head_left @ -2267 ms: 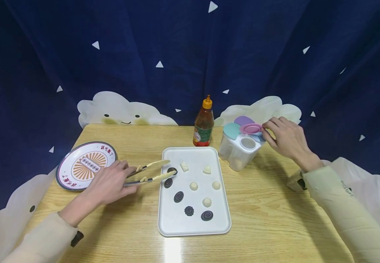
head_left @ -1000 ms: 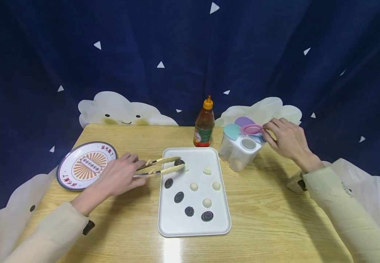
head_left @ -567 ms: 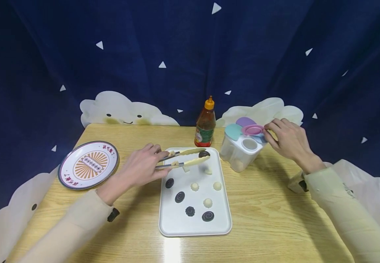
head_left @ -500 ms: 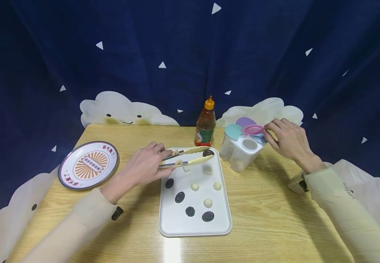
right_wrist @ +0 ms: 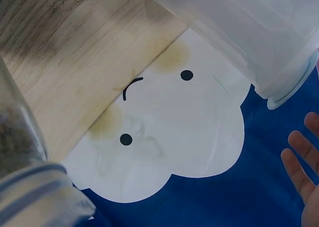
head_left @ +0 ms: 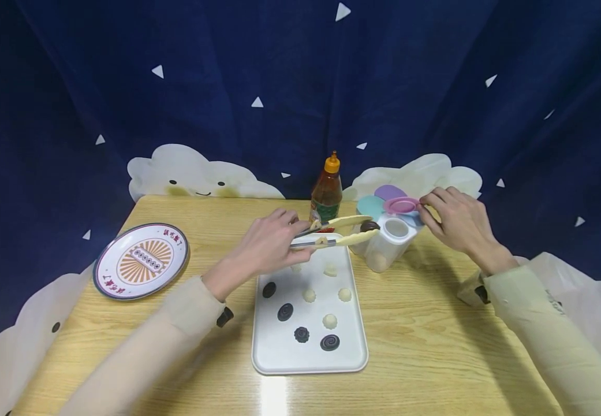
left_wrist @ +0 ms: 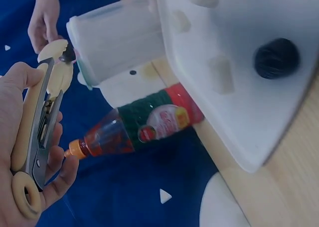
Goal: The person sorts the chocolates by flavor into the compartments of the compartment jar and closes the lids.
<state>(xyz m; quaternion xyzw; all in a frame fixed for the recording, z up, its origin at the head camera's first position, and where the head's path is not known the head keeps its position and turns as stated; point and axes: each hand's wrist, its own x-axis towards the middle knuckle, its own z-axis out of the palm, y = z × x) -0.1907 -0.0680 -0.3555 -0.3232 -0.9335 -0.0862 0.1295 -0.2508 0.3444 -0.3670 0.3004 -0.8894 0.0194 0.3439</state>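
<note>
My left hand (head_left: 274, 240) grips tongs (head_left: 354, 237) with cream, scalloped tips. Between those tips is a dark chocolate piece (head_left: 369, 226), up at the left side of the round opening of a clear storage container (head_left: 385, 253). My right hand (head_left: 458, 222) pinches the edge of the container's raised pink lid (head_left: 402, 205); its teal, purple and blue lids lie around it. In the left wrist view the tongs (left_wrist: 37, 117) slant up toward the container (left_wrist: 117, 40). A white tray (head_left: 310, 361) carries dark pieces (head_left: 285, 312) and cream pieces (head_left: 329, 321).
Behind the tongs stands a sauce bottle (head_left: 327, 188) with an orange cap. A patterned plate (head_left: 141, 261) lies at the left of the wooden table (head_left: 414, 346). In the right wrist view, a clear jar (right_wrist: 20, 132) with brown contents shows at the left edge.
My left hand has carried the tongs and dark chocolate piece from the tray's upper left, rightward across it to the container. The right hand keeps its hold on the pink lid.
</note>
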